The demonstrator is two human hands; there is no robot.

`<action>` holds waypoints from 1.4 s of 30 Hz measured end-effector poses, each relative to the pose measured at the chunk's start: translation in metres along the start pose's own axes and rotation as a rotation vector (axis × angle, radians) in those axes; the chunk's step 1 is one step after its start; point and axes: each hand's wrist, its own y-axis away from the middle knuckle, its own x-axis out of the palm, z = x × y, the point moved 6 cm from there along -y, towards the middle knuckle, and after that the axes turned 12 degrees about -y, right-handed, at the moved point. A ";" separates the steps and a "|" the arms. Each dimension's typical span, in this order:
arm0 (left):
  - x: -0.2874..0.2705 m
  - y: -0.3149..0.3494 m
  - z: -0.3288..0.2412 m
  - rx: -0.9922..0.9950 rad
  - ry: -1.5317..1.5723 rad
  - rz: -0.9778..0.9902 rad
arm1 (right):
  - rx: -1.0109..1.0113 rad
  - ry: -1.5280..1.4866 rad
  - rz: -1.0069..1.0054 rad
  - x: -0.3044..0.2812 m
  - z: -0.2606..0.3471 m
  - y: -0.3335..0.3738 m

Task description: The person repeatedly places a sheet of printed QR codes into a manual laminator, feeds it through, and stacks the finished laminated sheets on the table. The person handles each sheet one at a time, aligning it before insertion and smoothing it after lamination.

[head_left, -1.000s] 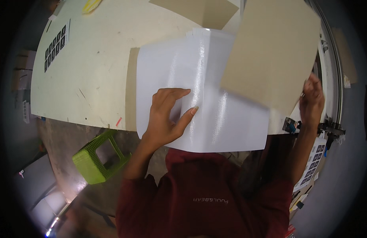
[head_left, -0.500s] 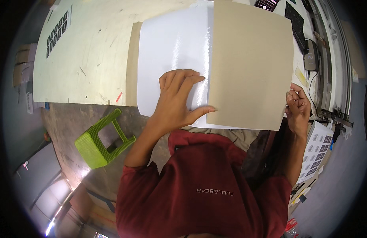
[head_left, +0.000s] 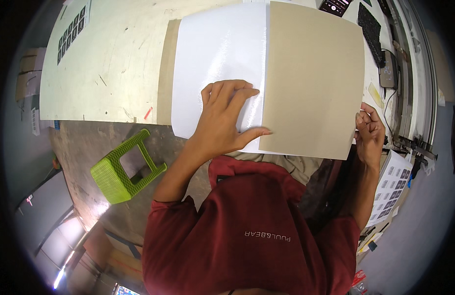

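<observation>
A glossy white sheet (head_left: 212, 49) lies on the table, partly covered on its right by a stiff grey-brown cardboard sheet (head_left: 313, 78). My left hand (head_left: 222, 115) rests on the white sheet with fingers bent and spread. Its thumb reaches over the cardboard's left edge near the lower corner. At the cardboard's right edge, my right hand (head_left: 370, 130) has curled fingers closed on that edge; part of the grip is hidden. Another brown board (head_left: 167, 73) shows as a strip beneath the white sheet's left side.
The pale table (head_left: 109, 64) extends left, holding a printed sheet (head_left: 72, 34). Along the right are a phone (head_left: 335, 7), a digital clock (head_left: 387, 69) with a cable, and a metal rail (head_left: 414, 88). A green stool (head_left: 114, 179) stands on the floor below left.
My left hand has shifted slightly right and away from me. The white strip that showed below the cardboard's near edge is now mostly covered. My right hand stays at the right edge.
</observation>
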 end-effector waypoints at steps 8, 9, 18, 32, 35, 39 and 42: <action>-0.003 -0.001 -0.003 0.004 -0.019 0.014 | 0.008 -0.027 -0.010 0.000 -0.002 -0.002; -0.003 -0.002 -0.003 0.009 -0.024 0.017 | 0.009 -0.023 -0.011 0.000 -0.002 -0.002; -0.004 -0.003 -0.007 0.060 -0.097 0.055 | 0.003 0.004 -0.004 -0.003 -0.007 -0.004; -0.006 -0.010 -0.019 0.082 -0.272 0.139 | -0.484 0.937 -0.022 0.064 0.040 0.025; -0.006 -0.009 -0.020 0.067 -0.332 0.200 | -0.693 0.991 0.191 0.111 0.038 0.034; -0.024 0.015 -0.019 0.005 -0.322 0.216 | -0.605 1.056 0.262 0.121 0.017 0.039; -0.013 0.084 0.024 -0.139 -0.612 0.106 | -0.575 1.028 0.283 0.116 0.015 0.039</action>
